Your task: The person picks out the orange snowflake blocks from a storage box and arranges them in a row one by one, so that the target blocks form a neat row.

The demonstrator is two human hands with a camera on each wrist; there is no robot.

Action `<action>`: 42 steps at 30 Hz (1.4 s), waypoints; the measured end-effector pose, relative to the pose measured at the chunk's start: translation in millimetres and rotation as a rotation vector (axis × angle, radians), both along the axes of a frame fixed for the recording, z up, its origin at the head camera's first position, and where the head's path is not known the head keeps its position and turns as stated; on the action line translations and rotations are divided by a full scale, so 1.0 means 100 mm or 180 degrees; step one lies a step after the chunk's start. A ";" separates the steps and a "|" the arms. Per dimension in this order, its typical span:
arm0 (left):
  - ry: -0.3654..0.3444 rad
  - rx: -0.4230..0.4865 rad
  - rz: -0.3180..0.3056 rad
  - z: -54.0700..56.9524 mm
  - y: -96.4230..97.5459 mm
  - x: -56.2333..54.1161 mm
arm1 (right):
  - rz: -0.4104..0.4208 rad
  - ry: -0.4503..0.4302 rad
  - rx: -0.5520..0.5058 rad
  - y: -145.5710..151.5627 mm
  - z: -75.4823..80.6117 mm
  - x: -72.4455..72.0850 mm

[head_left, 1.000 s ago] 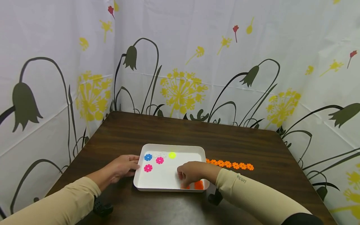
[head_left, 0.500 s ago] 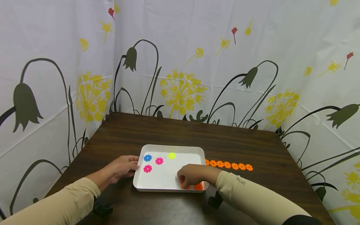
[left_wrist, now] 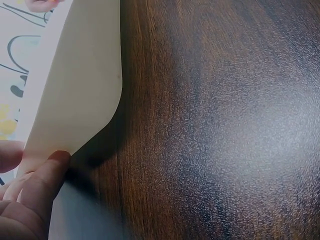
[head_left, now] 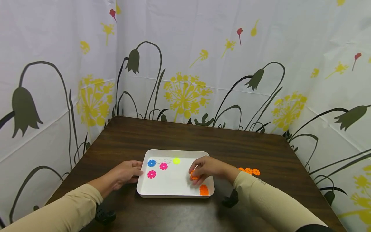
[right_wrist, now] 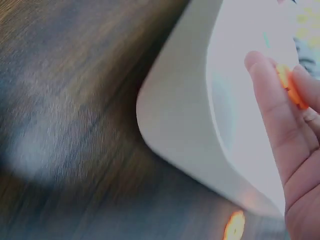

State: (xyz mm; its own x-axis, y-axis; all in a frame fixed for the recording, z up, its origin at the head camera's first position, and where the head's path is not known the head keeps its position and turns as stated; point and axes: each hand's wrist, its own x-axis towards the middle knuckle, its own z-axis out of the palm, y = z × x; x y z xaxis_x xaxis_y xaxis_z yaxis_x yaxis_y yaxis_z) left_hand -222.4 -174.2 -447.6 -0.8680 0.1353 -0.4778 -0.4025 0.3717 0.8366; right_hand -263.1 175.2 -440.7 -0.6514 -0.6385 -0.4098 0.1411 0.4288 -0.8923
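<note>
My right hand (head_left: pixel 205 169) hovers over the right side of the white tray (head_left: pixel 171 195), pinching an orange flower-shaped disc (head_left: pixel 194 175) between thumb and fingers. In the right wrist view the held orange disc (right_wrist: pixel 293 90) shows edge-on. Whether it is one disc or several stacked is unclear. My left hand (head_left: pixel 127 172) touches the tray's left side from outside, its fingers (left_wrist: pixel 42 180) fairly straight against the wall. Inside the tray lie a blue disc (head_left: pixel 151 163), pink discs (head_left: pixel 163 166), a yellow disc (head_left: pixel 176 160) and, at the near right corner, an orange pile (head_left: pixel 204 190).
A row of orange discs (head_left: pixel 248 170) lies on the dark wooden table (head_left: pixel 185 137) right of the tray, partly hidden behind my right arm. A white floral curtain (head_left: pixel 185 64) hangs around the table's far side and both ends.
My right hand has lifted from the tray's near right part, moving up and slightly right with an orange disc in its fingers. My left hand stays at the tray's side.
</note>
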 end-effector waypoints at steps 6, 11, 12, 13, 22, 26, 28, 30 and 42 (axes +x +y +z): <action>0.0013 0.0013 -0.0023 -0.01 0.00 -0.01 | -0.0538 -0.0163 -0.0374 0.44 0.03 -0.11; 0.0007 -0.0008 -0.0044 -0.01 -0.01 -0.01 | -0.0938 -0.0009 -0.0421 0.98 0.09 -0.19; 0.0003 -0.0015 -0.0050 -0.01 -0.01 -0.01 | -0.1033 -0.0009 -0.0439 1.11 0.09 -0.20; 0.0002 -0.0020 -0.0061 -0.01 -0.01 -0.01 | -0.1129 0.0008 -0.0428 1.23 0.09 -0.21; 0.0000 -0.0081 -0.0103 0.01 0.01 -0.03 | -0.1688 0.0374 0.0138 2.26 0.00 -0.16; -0.0004 -0.0096 -0.0108 0.01 0.00 -0.02 | -0.1732 0.0520 0.0713 2.47 -0.06 -0.11; 0.0011 -0.0110 -0.0121 0.01 0.00 -0.02 | -0.1710 0.0572 0.1029 2.54 -0.11 -0.09; 0.0019 -0.0115 -0.0122 0.01 -0.01 -0.02 | -0.1671 0.0607 0.1290 2.58 -0.15 -0.08; -0.0004 -0.0090 -0.0095 0.01 0.00 -0.01 | -0.1381 0.0877 0.1982 2.49 -0.25 -0.13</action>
